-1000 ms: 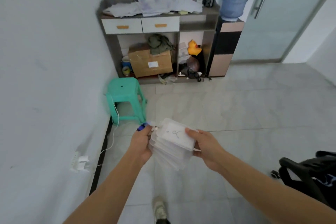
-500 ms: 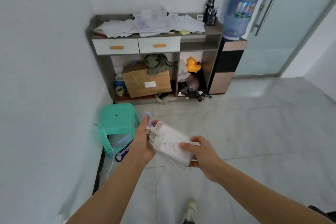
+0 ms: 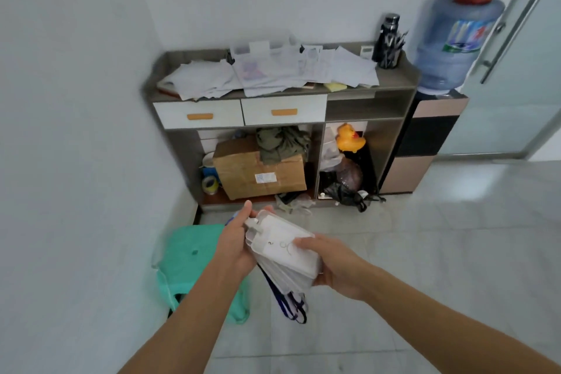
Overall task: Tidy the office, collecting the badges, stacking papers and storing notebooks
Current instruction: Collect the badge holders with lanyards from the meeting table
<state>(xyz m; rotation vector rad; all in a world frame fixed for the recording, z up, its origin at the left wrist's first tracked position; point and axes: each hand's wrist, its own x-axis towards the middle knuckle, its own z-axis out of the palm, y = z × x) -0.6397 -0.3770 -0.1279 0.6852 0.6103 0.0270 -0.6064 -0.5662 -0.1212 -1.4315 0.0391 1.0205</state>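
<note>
A stack of clear plastic badges (image 3: 280,247) sits between both my hands at chest height. My left hand (image 3: 235,244) grips the stack's left edge near the clips. My right hand (image 3: 335,264) holds the right side, thumb on the top badge. Dark blue lanyards (image 3: 288,304) dangle below the stack. Ahead, loose white papers (image 3: 273,71) lie scattered over the top of a grey cabinet (image 3: 394,82). A brownish notebook edge (image 3: 165,91) peeks out under the papers at the left.
The cabinet has two white drawers (image 3: 243,112) and open shelves holding a cardboard box (image 3: 261,170) and a yellow duck (image 3: 349,138). A green stool (image 3: 188,255) stands by the left wall. At right are a water dispenser (image 3: 449,48) and a glass door (image 3: 516,70).
I have walked closer to the cabinet, which now looks larger. The stool has slid under my left arm. Both hands keep hold of the badges, and the lanyards now hang below.
</note>
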